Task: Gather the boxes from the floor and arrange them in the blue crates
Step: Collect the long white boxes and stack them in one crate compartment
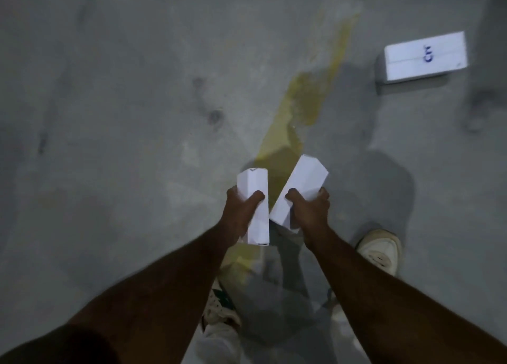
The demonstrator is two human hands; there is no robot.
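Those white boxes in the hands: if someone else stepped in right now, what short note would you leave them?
Left hand: grips one white box, held upright.
Right hand: grips a second white box, tilted, its lower end close to the first.
On the floor: a third box with blue writing lies ahead to the right on the grey concrete, past the yellow line.
Done: two boxes picked up.
Left: no blue crate is in view, so find the crates, set these two in, then come back for the third box; both hands are full now.
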